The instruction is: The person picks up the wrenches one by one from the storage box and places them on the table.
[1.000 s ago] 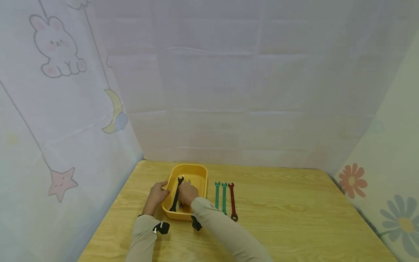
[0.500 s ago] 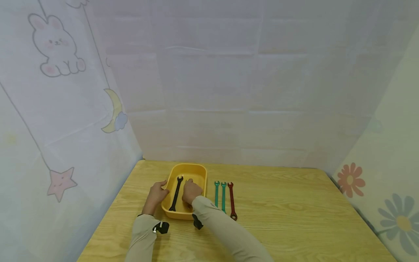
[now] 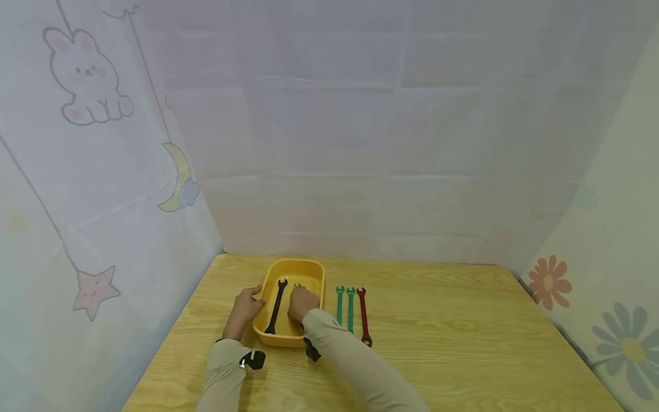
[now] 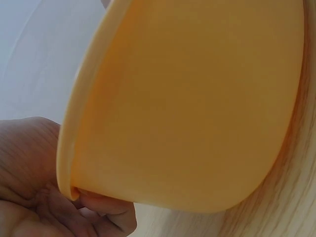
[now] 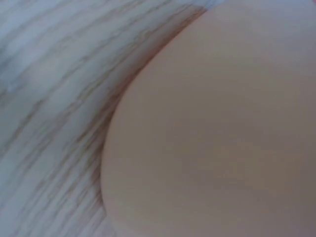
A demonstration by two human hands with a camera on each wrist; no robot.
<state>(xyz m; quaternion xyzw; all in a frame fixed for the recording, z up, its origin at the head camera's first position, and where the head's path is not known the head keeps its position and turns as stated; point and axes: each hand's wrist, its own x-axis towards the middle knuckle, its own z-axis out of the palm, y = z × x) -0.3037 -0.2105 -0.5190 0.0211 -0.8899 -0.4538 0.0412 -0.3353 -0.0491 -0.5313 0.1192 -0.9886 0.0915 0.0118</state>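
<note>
My left hand [image 3: 245, 312] grips the left rim of a yellow plastic tray [image 3: 259, 333], its fingers curled beneath the lip in the left wrist view. Inside the tray, toward its left side, lies a black wrench [image 3: 276, 306], jaw end pointing away. My right hand [image 3: 302, 303] reaches down into the tray's right half, holding a silver wrench [image 3: 297, 285]. Only that wrench's open end shows past the fingers; the hand covers the rest. In the right wrist view, the tray's outer wall [image 5: 207, 128] fills most of the picture, blurred.
Right of the tray, a green wrench [image 3: 340, 306], a second green wrench [image 3: 350, 309] and a dark red wrench [image 3: 364, 315] lie side by side on the wooden table [image 3: 443, 332]. The right sleeve [image 3: 355, 360] crosses close to their near ends. Printed cloth hangs behind.
My right hand has shifted slightly right inside the tray with the silver wrench, away from the black one. My left hand has stayed at the rim.
</note>
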